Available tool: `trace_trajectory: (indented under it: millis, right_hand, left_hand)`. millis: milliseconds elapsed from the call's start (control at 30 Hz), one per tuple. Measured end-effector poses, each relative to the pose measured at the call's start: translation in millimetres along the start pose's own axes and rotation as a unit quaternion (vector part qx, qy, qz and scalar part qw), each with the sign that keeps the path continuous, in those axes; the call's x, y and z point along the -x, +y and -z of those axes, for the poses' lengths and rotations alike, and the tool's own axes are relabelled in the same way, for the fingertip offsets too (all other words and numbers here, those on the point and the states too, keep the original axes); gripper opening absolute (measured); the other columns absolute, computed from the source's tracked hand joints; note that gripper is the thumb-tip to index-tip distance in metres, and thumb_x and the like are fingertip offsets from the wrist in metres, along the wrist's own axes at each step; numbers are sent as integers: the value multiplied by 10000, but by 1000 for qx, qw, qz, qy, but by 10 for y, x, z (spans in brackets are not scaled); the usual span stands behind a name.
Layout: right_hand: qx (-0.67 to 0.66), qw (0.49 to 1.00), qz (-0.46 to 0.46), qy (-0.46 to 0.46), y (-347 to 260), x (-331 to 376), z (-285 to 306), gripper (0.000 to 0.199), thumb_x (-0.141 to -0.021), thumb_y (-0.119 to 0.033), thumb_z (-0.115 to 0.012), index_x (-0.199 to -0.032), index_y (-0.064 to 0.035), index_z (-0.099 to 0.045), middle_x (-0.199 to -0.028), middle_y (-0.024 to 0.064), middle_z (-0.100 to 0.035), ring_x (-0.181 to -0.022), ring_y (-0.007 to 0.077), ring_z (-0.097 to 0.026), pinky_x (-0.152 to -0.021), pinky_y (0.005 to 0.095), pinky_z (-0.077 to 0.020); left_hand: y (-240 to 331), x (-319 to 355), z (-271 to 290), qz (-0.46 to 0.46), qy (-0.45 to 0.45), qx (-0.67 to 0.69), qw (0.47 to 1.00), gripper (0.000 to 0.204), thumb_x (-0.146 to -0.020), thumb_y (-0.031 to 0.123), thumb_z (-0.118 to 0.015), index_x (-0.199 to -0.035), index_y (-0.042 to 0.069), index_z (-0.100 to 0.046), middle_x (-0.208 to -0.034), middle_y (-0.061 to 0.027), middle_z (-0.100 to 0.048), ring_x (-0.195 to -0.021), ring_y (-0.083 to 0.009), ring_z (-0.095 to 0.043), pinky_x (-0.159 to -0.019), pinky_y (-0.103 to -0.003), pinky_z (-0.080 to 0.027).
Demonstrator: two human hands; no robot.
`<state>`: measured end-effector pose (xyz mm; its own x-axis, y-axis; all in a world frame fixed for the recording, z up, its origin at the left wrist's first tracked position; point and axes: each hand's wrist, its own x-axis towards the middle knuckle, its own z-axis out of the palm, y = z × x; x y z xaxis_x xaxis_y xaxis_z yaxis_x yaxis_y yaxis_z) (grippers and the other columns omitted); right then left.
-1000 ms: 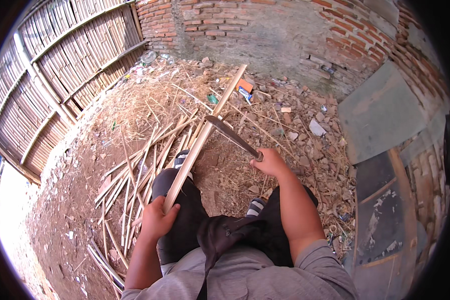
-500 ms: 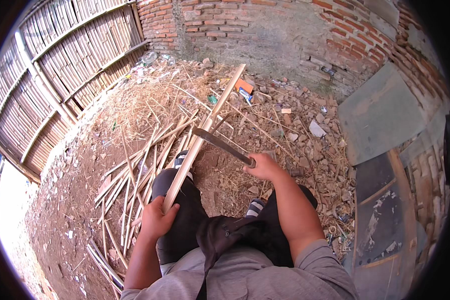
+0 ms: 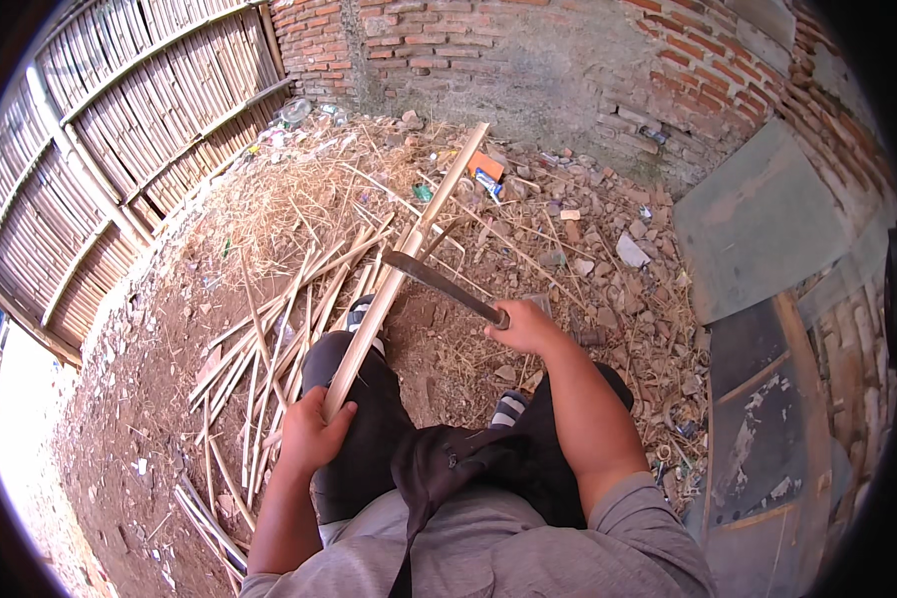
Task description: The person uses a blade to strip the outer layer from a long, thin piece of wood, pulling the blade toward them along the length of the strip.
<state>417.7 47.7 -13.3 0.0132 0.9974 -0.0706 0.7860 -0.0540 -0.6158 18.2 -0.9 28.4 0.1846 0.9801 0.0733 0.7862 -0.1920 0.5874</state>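
Observation:
My left hand [image 3: 316, 431] is closed around the near end of a long split bamboo strip [image 3: 372, 321], resting by my left knee. The strip slants away to the upper right, its pale inner face turned up. In my right hand [image 3: 524, 328] is the handle of a machete [image 3: 447, 287] with a dark, slightly curved blade. Its blade reaches left, and the tip lies across the strip about midway along. Whether the edge has bitten into the bamboo I cannot tell.
Several cut bamboo strips [image 3: 269, 349] lie heaped to the left of my legs. Rubble and litter [image 3: 608, 269] cover the ground on the right. A bamboo fence [image 3: 159, 110] stands left, a brick wall [image 3: 508, 60] ahead, and grey panels [image 3: 762, 224] lean at the right.
Hardly anything differs. The machete and strip keep nearly the same position, and both hands hold their grip; the view has shifted very slightly.

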Motion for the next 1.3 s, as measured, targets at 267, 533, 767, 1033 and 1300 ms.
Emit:
trace_trajectory:
  millis: [267,533,767,1033,1300]
  right_hand:
    - [-11,1000,-1,-7,-10,21,23,345,-824,-322,-791,-1020,-51,-707,-887,186,-715,-874,363,-701,-779,434,-535]
    - [6,1000,-18,-10,-66,32,83,368,-835,-338,-790,-1058,-58,-709,-949,202,-721,-931,373,-700,-817,449,-534]
    - [20,999,21,24,13,58,142,380,-839,-325,-782,-1101,-59,-710,-930,197,-727,-898,359,-709,-798,440,-539]
    - [12,1000,0,19,-119,84,152,357,-814,-307,-786,-1057,-56,-712,-882,186,-719,-850,349,-706,-755,450,-537]
    - [24,999,40,15,33,3,72,327,-810,-296,-785,-1020,-55,-720,-857,186,-711,-821,358,-697,-742,446,-529]
  left_hand:
    - [33,10,9,-1,2,13,1000,385,-851,358,-778,-876,0,-638,-705,-203,-643,-651,-364,-650,-616,-447,-493]
    - [13,11,8,0,-1,5,1000,386,-849,360,-783,-870,4,-635,-688,-193,-635,-635,-357,-642,-602,-443,-485]
    - [3,13,-8,-12,1,15,1000,387,-848,360,-785,-887,3,-640,-684,-189,-633,-629,-349,-640,-602,-440,-487]
    - [-17,15,-22,4,3,18,1000,387,-852,360,-782,-890,2,-641,-694,-194,-640,-635,-353,-644,-605,-442,-490]
    - [-12,8,-17,0,-2,12,1000,379,-853,355,-781,-891,3,-644,-695,-193,-643,-635,-352,-647,-604,-441,-491]
